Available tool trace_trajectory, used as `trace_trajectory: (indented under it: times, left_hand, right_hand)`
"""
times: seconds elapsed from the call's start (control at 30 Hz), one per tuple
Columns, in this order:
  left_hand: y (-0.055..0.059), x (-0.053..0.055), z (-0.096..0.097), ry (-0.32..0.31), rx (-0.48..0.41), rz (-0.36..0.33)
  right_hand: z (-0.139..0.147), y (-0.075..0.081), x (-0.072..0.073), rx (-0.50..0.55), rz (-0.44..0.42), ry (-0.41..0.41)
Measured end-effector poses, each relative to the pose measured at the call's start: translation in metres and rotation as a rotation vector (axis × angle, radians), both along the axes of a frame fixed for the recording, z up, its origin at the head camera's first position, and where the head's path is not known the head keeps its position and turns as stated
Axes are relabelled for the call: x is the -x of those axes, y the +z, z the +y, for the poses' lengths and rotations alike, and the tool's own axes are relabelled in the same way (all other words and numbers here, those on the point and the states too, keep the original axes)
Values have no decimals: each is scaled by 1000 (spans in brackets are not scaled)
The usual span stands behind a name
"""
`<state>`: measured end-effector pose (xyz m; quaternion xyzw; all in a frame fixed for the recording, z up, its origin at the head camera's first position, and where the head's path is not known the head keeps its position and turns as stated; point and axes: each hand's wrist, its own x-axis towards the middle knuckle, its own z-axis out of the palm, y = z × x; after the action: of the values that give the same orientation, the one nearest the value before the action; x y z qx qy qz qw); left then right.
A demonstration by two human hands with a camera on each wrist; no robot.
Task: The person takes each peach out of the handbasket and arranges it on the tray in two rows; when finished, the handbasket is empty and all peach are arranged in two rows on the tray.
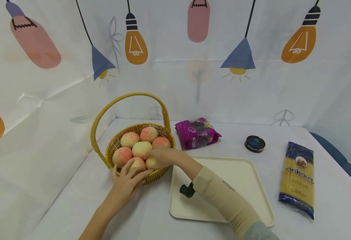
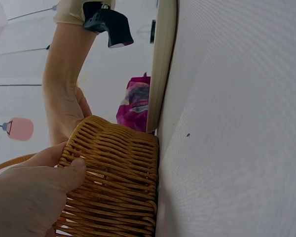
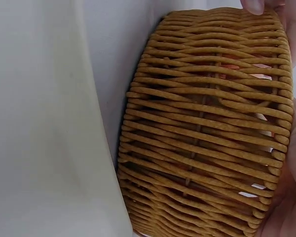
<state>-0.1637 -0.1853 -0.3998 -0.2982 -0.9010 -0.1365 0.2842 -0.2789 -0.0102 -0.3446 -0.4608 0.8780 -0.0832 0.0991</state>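
A wicker basket (image 1: 156, 176) with a tall arched handle holds several pink-and-yellow peaches (image 1: 130, 140). My left hand (image 1: 126, 186) grips the basket's near rim. In the left wrist view its thumb lies on the outside of the weave (image 2: 113, 182), and the other fingers reach over the rim. From the right, my right hand (image 1: 163, 157) reaches into the basket and holds a pale peach (image 1: 151, 163) at the near right side; its fingertips are mostly hidden. The right wrist view is filled by the basket's woven wall (image 3: 207, 118), with part of the right hand behind the rim.
Right of the basket lies a cream tray (image 1: 217, 213), under the right forearm. Behind it sit a purple packet (image 1: 197, 133) and a round black tin (image 1: 254, 144). A blue-and-yellow pasta packet (image 1: 297, 180) lies at the right. A patterned cloth hangs behind the table.
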Motion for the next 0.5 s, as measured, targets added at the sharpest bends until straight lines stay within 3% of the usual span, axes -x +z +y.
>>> trace_trajectory:
  times: [0.23, 0.5]
  left_hand:
    - [-1, -1, -2, -1, 13, -5]
    - [-1, 1, -3, -4, 35, 11]
  right_hand:
    - [7, -5, -4, 71, 105, 10]
    - [17, -5, -11, 186, 254, 105]
